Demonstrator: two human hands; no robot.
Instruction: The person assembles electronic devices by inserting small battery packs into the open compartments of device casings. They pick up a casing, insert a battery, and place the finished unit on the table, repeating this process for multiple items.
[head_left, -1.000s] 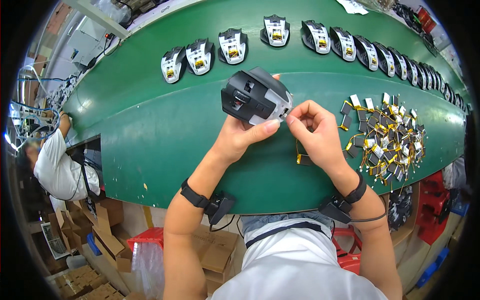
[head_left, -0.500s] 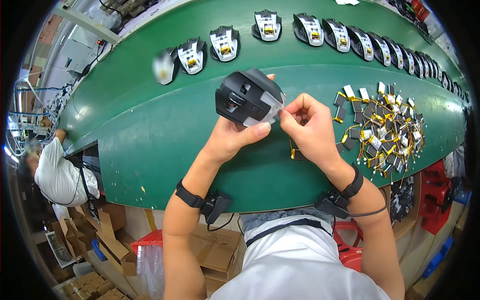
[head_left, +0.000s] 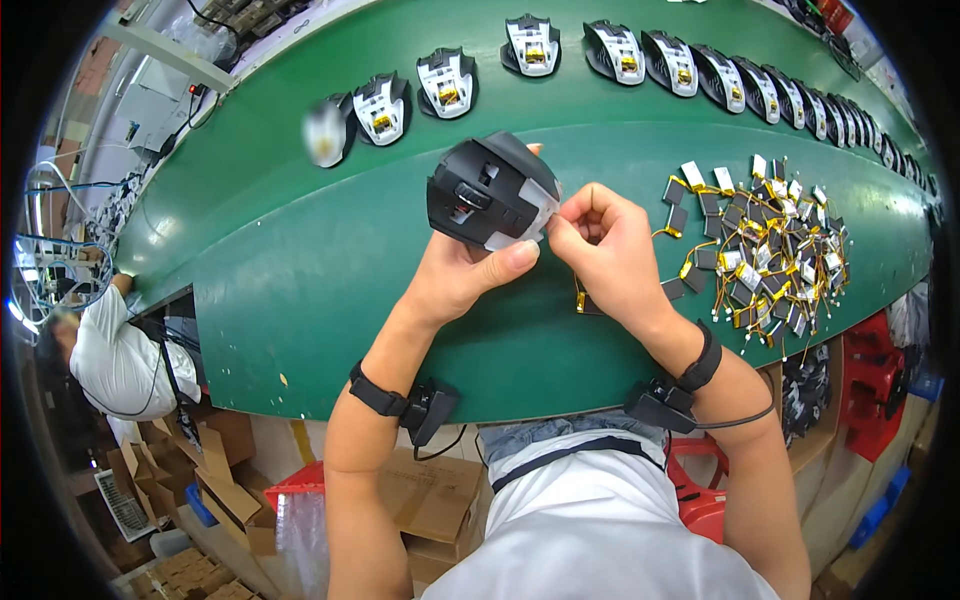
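Observation:
My left hand (head_left: 455, 275) wraps round a black and white computer mouse (head_left: 490, 195), holding it tilted above the green table. The mouse's scroll wheel side shows, and its white section lies at the right edge. There the pinched thumb and forefinger of my right hand (head_left: 610, 250) touch the mouse. Whatever is between these fingertips is too small or hidden to make out. A small battery with yellow tape (head_left: 588, 303) shows partly beneath my right hand. Nearby on the right lies a loose pile of flat batteries (head_left: 770, 250) with thin wires.
Several similar mice (head_left: 532, 45) form a row along the far part of the green table (head_left: 300, 290). At the far left another person (head_left: 130, 350) in white sits at the table. Cardboard boxes (head_left: 430, 495) and a red stool (head_left: 698, 490) stand below the near edge.
The mouse and both my hands have shifted slightly left. My right fingertips stay pinched at the mouse's white edge, and the view has moved a little.

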